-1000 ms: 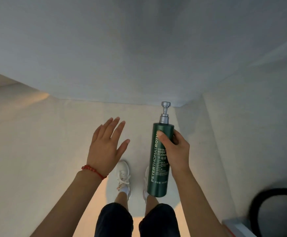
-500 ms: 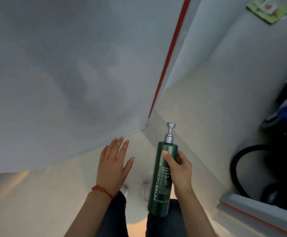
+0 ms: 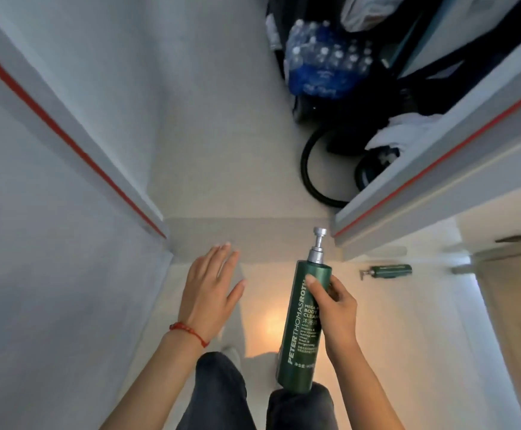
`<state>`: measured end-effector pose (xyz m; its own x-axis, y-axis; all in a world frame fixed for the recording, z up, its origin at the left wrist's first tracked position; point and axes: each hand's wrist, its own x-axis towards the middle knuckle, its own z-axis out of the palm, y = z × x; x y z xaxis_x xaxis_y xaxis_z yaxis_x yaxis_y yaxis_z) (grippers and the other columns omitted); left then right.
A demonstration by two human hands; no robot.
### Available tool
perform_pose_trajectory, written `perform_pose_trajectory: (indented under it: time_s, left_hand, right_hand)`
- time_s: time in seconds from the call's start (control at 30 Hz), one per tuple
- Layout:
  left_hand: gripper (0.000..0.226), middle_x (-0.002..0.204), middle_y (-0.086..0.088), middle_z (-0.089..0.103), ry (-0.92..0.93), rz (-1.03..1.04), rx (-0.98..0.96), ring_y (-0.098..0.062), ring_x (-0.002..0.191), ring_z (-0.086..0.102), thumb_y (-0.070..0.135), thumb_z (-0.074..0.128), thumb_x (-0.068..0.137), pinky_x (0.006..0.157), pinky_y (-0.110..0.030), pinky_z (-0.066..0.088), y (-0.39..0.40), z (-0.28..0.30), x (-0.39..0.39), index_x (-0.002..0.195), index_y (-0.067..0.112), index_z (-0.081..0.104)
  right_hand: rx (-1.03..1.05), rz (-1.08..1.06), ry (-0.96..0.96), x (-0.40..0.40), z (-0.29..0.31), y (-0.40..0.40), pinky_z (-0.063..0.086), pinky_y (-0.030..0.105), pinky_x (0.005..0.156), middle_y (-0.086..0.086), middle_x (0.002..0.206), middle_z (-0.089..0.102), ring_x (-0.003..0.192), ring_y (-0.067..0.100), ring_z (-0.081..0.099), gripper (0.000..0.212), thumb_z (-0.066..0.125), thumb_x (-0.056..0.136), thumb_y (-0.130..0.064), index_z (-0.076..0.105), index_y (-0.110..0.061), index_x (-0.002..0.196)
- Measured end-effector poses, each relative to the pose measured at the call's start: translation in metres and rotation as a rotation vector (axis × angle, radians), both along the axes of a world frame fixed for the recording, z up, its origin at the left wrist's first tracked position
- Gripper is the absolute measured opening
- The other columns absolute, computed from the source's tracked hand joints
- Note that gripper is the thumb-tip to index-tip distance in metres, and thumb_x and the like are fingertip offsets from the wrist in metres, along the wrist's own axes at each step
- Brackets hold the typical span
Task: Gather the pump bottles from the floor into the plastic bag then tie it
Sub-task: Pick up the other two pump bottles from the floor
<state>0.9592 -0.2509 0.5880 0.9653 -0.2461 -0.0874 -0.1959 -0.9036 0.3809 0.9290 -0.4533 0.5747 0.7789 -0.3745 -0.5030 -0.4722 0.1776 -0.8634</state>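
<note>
My right hand (image 3: 335, 311) holds a green bottle (image 3: 303, 327) low in the middle of the frame. It stands almost straight up, pump on top, leaning a little right. My left hand (image 3: 211, 290) is flat and empty, fingers spread. A second bottle (image 3: 387, 271) lies on its side at right, pump pointing left, I think. Bare floor (image 3: 222, 169) opens ahead between two walls.

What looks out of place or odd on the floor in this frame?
A second green pump bottle lies on its side on the floor by the doorway, not yet gathered. The right hand holds another green bottle upright; the left hand is empty. No plastic bag is visible.
</note>
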Motion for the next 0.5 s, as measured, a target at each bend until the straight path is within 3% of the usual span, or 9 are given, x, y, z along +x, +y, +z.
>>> perform_pose_trajectory:
  time_s: [0.07, 0.2, 0.27, 0.4, 0.5]
  left_hand:
    - [0.051, 0.122, -0.020, 0.060, -0.020, -0.114, 0.001, -0.036, 0.113, 0.056, 0.036, 0.038, 0.085, 0.090, -0.053, 0.045, -0.032, 0.006, 0.004, 0.118, 0.002, 0.056]
    - [0.049, 0.121, -0.020, 0.061, -0.085, -0.303, -0.015, -0.036, 0.113, 0.057, 0.024, 0.070, 0.077, 0.089, -0.053, 0.046, -0.101, 0.012, 0.003, 0.118, 0.002, 0.056]
    - [0.051, 0.122, -0.019, 0.061, -0.083, -0.378, -0.035, -0.036, 0.113, 0.057, 0.021, 0.074, 0.073, 0.089, -0.053, 0.046, -0.137, 0.016, -0.003, 0.117, 0.002, 0.056]
    - [0.045, 0.122, -0.018, 0.060, -0.069, -0.490, -0.040, -0.034, 0.114, 0.056, 0.027, 0.065, 0.081, 0.091, -0.053, 0.045, -0.211, 0.019, -0.025, 0.119, 0.004, 0.055]
    - [0.048, 0.124, -0.018, 0.059, -0.047, -0.509, -0.031, -0.034, 0.115, 0.055, 0.037, 0.041, 0.086, 0.093, -0.053, 0.044, -0.265, 0.016, -0.045, 0.119, 0.004, 0.055]
  right_hand:
    - [-0.013, -0.106, -0.006, -0.020, 0.005, -0.030, 0.052, 0.022, 0.053, 0.003, 0.070, 0.069, 0.059, 0.012, 0.063, 0.012, 0.072, 0.074, -0.019, 0.069, -0.018, 0.086]
    - [-0.023, -0.308, -0.010, -0.063, 0.013, -0.089, 0.050, 0.019, 0.049, 0.002, 0.070, 0.069, 0.058, 0.011, 0.066, 0.019, 0.072, 0.074, -0.022, 0.068, -0.017, 0.092]
    - [-0.033, -0.394, -0.013, -0.085, 0.015, -0.120, 0.050, 0.017, 0.049, 0.002, 0.071, 0.070, 0.058, 0.010, 0.066, 0.022, 0.071, 0.074, -0.024, 0.067, -0.017, 0.094]
    - [-0.051, -0.512, -0.015, -0.125, 0.018, -0.184, 0.049, 0.016, 0.048, 0.001, 0.073, 0.070, 0.058, 0.009, 0.067, 0.024, 0.071, 0.073, -0.026, 0.065, -0.019, 0.095]
    - [-0.051, -0.544, -0.018, -0.151, 0.020, -0.238, 0.049, 0.014, 0.047, 0.001, 0.072, 0.069, 0.056, 0.007, 0.066, 0.023, 0.070, 0.074, -0.026, 0.064, -0.019, 0.095]
